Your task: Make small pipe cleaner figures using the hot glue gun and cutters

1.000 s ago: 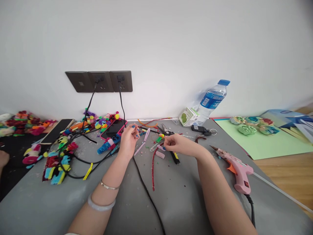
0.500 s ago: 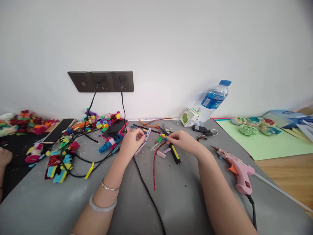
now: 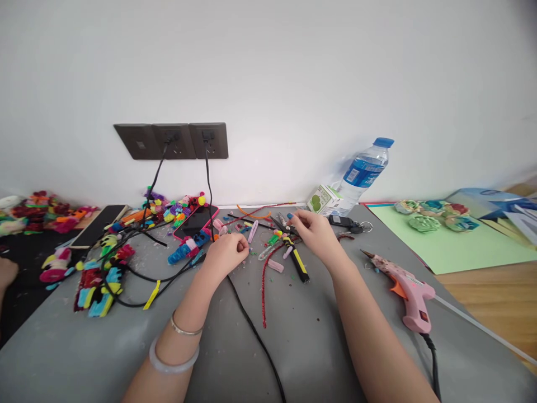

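Observation:
My left hand [image 3: 230, 251] is closed, thumb and fingers curled together above the grey table. Whatever it holds, if anything, is hidden. Just beyond its fingertips is a lavender strip [image 3: 253, 231]. My right hand [image 3: 311, 232] hovers over the pliers [image 3: 300, 262] with yellow-and-black handles, thumb and forefinger slightly apart and nothing visible between them. A short lavender piece [image 3: 287, 253] rests by the pliers' handle. Nearby lie a pink fuzzy piece [image 3: 276, 266], a curved red pipe cleaner [image 3: 263, 291] and a small green piece [image 3: 273, 239].
A pink glue gun [image 3: 409, 296] lies to the right. Behind stand a water bottle [image 3: 364, 173] and a small box [image 3: 323, 198]. Fuzzy colourful figures [image 3: 98, 285], a phone [image 3: 195, 222] and black cables [image 3: 251, 330] occupy the left. Another person's hand [image 3: 7, 271] shows at the left edge.
My right hand has moved up and away from the small green piece. My left hand has shifted slightly down; the lavender strips near it have changed position.

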`<action>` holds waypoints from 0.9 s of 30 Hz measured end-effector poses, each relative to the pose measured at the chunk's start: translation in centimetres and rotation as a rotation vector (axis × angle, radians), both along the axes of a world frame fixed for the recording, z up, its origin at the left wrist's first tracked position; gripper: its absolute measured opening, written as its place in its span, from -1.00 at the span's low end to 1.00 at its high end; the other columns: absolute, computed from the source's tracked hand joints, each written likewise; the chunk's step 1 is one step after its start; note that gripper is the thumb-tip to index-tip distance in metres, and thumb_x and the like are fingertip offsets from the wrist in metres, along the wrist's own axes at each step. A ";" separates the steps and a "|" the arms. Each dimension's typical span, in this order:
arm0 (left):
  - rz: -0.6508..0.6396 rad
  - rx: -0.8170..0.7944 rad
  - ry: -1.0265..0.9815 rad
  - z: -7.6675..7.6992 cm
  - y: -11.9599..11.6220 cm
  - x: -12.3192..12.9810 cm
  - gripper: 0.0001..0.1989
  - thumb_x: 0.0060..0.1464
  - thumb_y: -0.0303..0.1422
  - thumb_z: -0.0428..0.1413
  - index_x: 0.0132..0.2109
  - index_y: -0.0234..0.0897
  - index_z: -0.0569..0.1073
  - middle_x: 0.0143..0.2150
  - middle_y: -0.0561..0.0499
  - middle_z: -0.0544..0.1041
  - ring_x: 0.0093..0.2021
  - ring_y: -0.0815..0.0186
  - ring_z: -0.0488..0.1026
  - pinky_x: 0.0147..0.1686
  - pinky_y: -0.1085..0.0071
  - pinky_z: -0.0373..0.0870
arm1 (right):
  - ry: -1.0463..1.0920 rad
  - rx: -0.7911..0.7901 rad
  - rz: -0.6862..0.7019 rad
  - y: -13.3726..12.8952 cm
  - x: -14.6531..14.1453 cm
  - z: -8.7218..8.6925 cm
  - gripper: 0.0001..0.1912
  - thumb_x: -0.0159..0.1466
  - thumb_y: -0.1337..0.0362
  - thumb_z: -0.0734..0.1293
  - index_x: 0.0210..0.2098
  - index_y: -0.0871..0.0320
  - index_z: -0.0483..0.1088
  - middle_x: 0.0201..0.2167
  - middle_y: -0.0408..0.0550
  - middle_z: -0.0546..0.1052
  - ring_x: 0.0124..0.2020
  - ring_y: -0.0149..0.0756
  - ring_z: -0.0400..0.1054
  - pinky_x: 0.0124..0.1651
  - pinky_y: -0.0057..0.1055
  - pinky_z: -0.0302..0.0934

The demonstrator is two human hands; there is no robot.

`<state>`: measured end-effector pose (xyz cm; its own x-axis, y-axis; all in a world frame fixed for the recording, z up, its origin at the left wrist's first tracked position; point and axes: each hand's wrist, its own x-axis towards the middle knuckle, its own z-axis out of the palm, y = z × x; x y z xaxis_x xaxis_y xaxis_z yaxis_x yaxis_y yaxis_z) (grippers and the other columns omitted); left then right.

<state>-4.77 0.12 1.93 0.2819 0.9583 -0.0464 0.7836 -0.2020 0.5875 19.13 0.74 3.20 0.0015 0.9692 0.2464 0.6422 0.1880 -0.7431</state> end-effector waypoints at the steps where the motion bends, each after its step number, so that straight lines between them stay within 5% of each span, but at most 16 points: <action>1: -0.001 0.002 -0.052 0.1 0.1 0.0 -0.90 0.07 -0.44 0.08 -0.38 -0.23 0.48 -0.39 0.03 0.58 -0.41 0.27 0.44 -0.45 0.42 0.17 | 0.013 0.011 -0.005 0.0 0.0 0.0 -0.65 0.32 0.11 0.17 -0.48 0.16 0.38 -0.64 -0.20 0.22 -0.55 -0.38 0.05 -0.44 -0.38 -0.12; 10: 0.059 -0.059 -0.732 -0.1 0.9 0.8 -0.93 0.03 -0.37 0.14 -0.30 -0.27 0.41 -0.39 0.05 0.50 -0.42 0.37 0.42 -0.41 0.47 0.32 | 0.086 0.073 -0.007 0.2 -0.1 -0.5 -0.84 0.27 0.22 0.21 -0.36 0.12 0.38 -0.52 -0.14 0.41 -0.50 -0.31 0.22 -0.38 -0.37 0.08; 13: 0.094 -0.184 -0.950 0.1 0.7 1.3 -0.77 -0.04 -0.32 0.26 -0.20 -0.28 0.47 -0.35 0.03 0.52 -0.41 0.38 0.45 -0.43 0.49 0.37 | 0.084 0.206 -0.034 0.5 0.0 -0.8 -0.84 0.21 0.31 0.22 -0.24 0.11 0.40 -0.26 -0.01 0.55 -0.25 -0.18 0.40 -0.15 -0.27 0.24; 17: 0.144 -0.322 -1.199 0.3 0.3 2.0 -0.62 -0.15 -0.26 0.38 -0.17 -0.30 0.54 -0.32 0.02 0.55 -0.38 0.40 0.50 -0.37 0.49 0.48 | 0.056 0.317 -0.062 0.6 0.2 -0.6 -0.77 0.21 0.35 0.20 -0.19 0.11 0.43 -0.12 0.06 0.58 0.00 -0.05 0.41 0.08 -0.10 0.21; 22: 0.201 -0.355 -1.375 -0.1 0.0 2.7 -0.59 -0.28 -0.21 0.46 -0.32 -0.31 0.49 -0.33 -0.01 0.61 -0.30 0.34 0.58 -0.29 0.47 0.52 | 0.115 0.224 0.157 -0.1 -0.6 0.2 -0.74 0.23 0.35 0.26 -0.09 0.09 0.43 -0.22 -0.03 0.59 -0.10 -0.14 0.46 0.04 -0.17 0.27; 27: 0.178 -0.244 -1.287 -0.8 0.1 3.0 -0.58 -0.21 -0.13 0.41 -0.33 -0.30 0.46 -0.31 -0.04 0.63 -0.29 0.30 0.57 -0.28 0.40 0.51 | 0.209 0.015 0.422 -1.0 -2.1 0.7 -0.81 0.25 0.26 0.33 -0.14 0.11 0.46 -0.24 -0.03 0.56 -0.21 -0.21 0.44 -0.18 -0.32 0.31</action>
